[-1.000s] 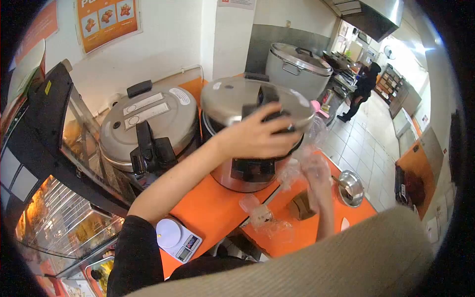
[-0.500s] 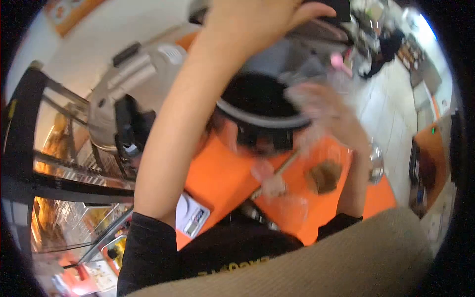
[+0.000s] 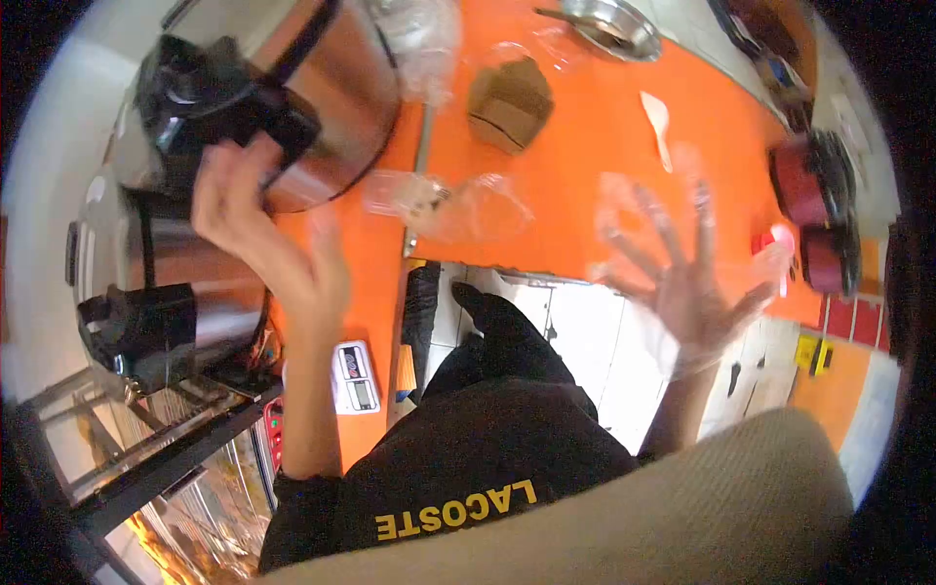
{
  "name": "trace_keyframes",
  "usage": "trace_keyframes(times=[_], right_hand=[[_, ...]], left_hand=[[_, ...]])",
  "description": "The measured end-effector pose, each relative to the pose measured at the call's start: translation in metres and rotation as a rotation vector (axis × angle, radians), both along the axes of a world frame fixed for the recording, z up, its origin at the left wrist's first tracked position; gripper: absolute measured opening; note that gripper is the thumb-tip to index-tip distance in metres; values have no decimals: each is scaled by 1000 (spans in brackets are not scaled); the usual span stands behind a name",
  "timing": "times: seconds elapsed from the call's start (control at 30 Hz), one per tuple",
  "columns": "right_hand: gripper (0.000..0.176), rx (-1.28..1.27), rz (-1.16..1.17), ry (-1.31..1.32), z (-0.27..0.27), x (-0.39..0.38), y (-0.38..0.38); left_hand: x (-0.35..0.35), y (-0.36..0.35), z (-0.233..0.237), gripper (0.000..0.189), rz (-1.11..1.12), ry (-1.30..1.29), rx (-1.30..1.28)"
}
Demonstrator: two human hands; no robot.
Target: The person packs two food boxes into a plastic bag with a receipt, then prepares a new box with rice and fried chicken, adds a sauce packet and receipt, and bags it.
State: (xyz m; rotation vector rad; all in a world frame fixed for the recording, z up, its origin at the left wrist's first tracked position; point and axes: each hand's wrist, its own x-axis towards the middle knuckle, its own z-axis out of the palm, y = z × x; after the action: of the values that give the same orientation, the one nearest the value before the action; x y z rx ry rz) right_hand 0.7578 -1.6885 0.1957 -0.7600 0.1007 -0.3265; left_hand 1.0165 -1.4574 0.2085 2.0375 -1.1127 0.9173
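My left hand is bare, with its fingertips right at the black handle of a large steel cooker; the thumb stands apart from the fingers. My right hand wears a clear plastic glove and is raised with its fingers spread, nothing in them. It is over the front edge of the orange counter. A white spoon lies beyond the right fingers. Between the hands, crumpled clear plastic lies near the edge. A brown, block-like thing sits farther back.
A second steel cooker stands at left, above a glass-fronted case. The white digital scale lies near my left forearm. A steel bowl is at the back; dark red pots and a pink utensil are at right.
My view has turned down and to the right. My left hand has come down from the cooker's top to its handle. My right hand has left the cooker's opening and spread its fingers.
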Motion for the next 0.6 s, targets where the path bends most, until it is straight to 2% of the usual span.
trace_keyframes(times=[0.03,0.1,0.13,0.17,0.23,0.3,0.33,0.37,0.4,0.43,0.5,0.53,0.57,0.6], right_hand=[[105,40,-37,26,-13,-16,15],[114,120,-110,76,-43,-49,49],[110,134,-152,139,-59,-64,66],[107,144,-183,201,-75,-76,79],[98,217,-201,257,-108,-96,104],[87,229,-219,346,-154,-113,119],[83,300,-240,484,-168,-112,118],[79,373,-261,621,-184,-110,117],[72,339,-289,704,-218,-110,114],[72,-22,-322,820,-274,-112,102],[73,-756,-426,1160,-371,-106,71],[71,-953,-482,1204,-416,-104,42],[68,-1148,-530,1246,-455,-100,11],[51,-1210,-563,1275,-462,-87,-14]], left_hand=[[-32,1,-19,53,-228,49,1],[-99,-20,-44,46,-897,328,140],[-150,-20,-71,48,-1011,497,286],[-189,-23,-87,51,-1072,567,349],[-255,-24,-125,49,-942,786,326],[-282,-20,-147,45,-869,868,576],[-294,-18,-167,33,-886,749,566],[-308,-11,-183,31,-884,840,542],[-320,-6,-199,29,-875,931,514],[-325,-11,-217,28,-861,1023,484],[-314,-22,-260,27,-730,1287,597],[-312,-17,-277,26,-655,1435,671],[-291,-28,-291,29,-722,1527,1045],[-285,-22,-323,27,-761,1433,981]])
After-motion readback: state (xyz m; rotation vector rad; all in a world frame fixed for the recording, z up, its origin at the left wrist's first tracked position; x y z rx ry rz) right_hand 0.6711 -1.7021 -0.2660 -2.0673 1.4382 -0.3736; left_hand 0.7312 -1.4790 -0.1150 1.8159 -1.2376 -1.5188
